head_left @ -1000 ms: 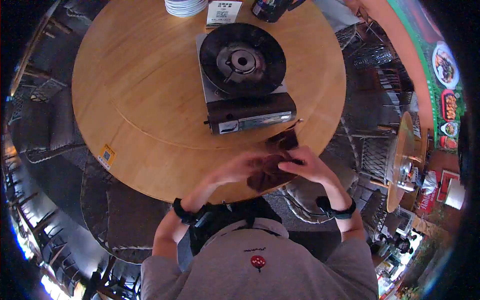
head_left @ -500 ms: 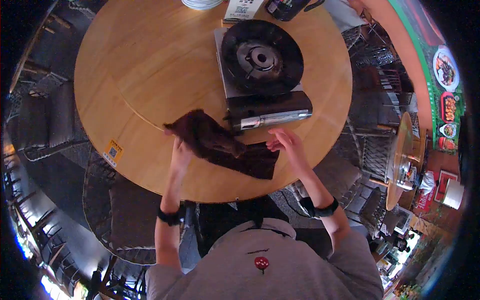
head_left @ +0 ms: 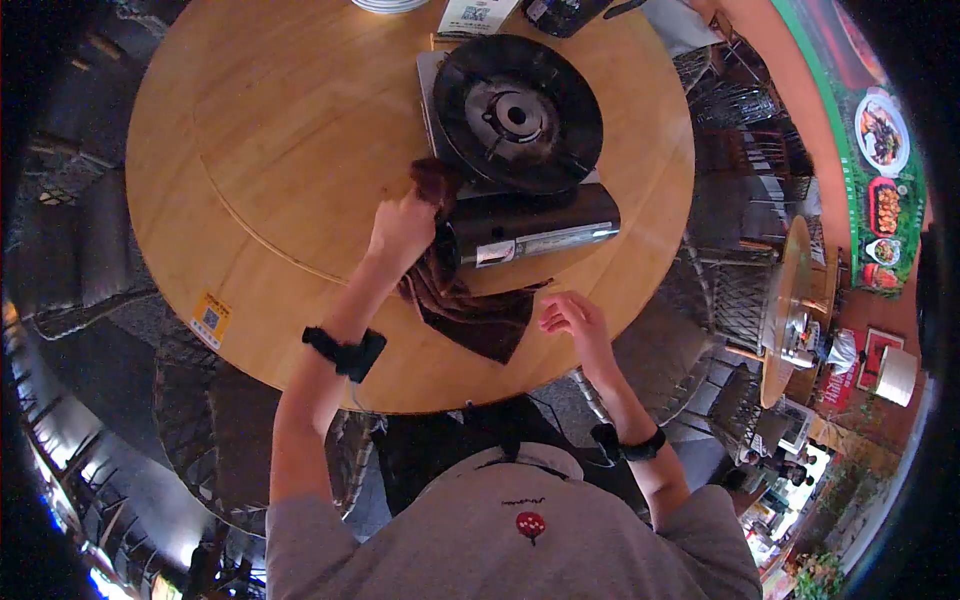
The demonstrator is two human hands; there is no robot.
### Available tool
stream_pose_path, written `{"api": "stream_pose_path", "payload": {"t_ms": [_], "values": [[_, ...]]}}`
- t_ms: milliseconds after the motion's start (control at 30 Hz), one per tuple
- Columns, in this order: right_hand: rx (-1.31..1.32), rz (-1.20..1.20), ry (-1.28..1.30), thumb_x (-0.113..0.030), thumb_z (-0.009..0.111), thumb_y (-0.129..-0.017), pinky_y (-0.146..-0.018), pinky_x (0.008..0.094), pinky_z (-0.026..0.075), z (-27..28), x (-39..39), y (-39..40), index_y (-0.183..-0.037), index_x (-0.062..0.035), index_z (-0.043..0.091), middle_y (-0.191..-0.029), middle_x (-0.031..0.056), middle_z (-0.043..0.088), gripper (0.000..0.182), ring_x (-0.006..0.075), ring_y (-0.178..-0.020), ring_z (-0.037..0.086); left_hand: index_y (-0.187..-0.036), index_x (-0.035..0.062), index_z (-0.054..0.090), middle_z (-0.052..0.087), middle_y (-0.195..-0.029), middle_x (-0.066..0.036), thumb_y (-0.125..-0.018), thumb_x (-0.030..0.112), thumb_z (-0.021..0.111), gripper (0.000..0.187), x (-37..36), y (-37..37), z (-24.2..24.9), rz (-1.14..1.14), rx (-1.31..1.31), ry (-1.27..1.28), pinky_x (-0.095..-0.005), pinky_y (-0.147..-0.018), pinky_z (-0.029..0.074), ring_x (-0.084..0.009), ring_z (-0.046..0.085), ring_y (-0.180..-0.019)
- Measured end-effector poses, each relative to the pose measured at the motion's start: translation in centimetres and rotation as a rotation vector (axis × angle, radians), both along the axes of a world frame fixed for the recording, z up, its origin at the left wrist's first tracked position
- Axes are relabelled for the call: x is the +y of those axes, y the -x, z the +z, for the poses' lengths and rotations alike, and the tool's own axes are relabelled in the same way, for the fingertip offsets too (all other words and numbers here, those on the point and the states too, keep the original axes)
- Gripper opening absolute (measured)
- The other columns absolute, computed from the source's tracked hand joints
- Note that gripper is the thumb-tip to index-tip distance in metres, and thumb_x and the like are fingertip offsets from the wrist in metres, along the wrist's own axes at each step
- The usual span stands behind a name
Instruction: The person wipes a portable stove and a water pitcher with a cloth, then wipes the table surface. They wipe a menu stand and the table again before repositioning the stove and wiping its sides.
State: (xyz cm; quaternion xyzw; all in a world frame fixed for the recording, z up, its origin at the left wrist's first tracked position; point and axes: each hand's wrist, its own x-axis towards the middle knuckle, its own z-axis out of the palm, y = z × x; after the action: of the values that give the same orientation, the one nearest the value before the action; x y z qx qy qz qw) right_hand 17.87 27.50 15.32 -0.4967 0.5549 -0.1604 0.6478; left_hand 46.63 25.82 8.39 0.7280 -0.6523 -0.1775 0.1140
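My left hand (head_left: 403, 229) is closed on a dark brown cloth (head_left: 478, 318) at the left side of a portable gas stove (head_left: 540, 228). Part of the cloth bunches up above the fist, and the rest trails down over the wooden table towards its near edge. Right of the cloth, my right hand (head_left: 575, 318) hovers with its fingers slightly curled and apart, holding nothing. The stove has a round black burner plate (head_left: 517, 118) with a metal centre.
The round wooden table (head_left: 290, 130) carries stacked white plates (head_left: 389, 4), a sign with a printed code (head_left: 475, 15) and a dark container (head_left: 560, 14) at its far side. A yellow sticker (head_left: 210, 319) is at its left edge. Woven chairs stand around.
My left hand has moved up and right to the stove's left side, pulling the cloth with it. My right hand has shifted slightly down. The camera view has shifted a little.
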Motion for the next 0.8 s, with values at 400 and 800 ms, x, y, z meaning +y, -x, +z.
{"api": "stream_pose_path", "payload": {"t_ms": [400,800], "values": [[-0.026,0.031,0.045,-0.027,0.043,-0.090,-0.065,0.0239,0.047,-0.4,-0.3,-0.9,-0.094,-0.0025,0.058,-0.075,0.0055,0.059,0.029,0.0119,-0.069,0.058,-0.089,0.0079,0.056,0.057,-0.078,-0.013,-0.063,0.003,0.056,0.026,-2.2,-1.1,-1.5,0.095,-0.015,0.303,-0.0387,-0.051,0.048,-0.0310,0.058,-0.061],[-0.103,0.079,0.058,-0.020,0.043,-0.090,-0.065,0.0241,0.046,-0.7,-1.5,-4.5,-0.094,0.0002,0.057,-0.076,0.0066,0.059,0.025,0.0126,-0.070,0.057,-0.086,0.0107,0.061,0.059,-0.079,-0.011,-0.067,0.013,0.058,0.019,-0.8,-1.7,-0.7,-0.330,-0.098,0.092,-0.0368,-0.057,0.049,-0.0258,0.060,-0.071]]}}
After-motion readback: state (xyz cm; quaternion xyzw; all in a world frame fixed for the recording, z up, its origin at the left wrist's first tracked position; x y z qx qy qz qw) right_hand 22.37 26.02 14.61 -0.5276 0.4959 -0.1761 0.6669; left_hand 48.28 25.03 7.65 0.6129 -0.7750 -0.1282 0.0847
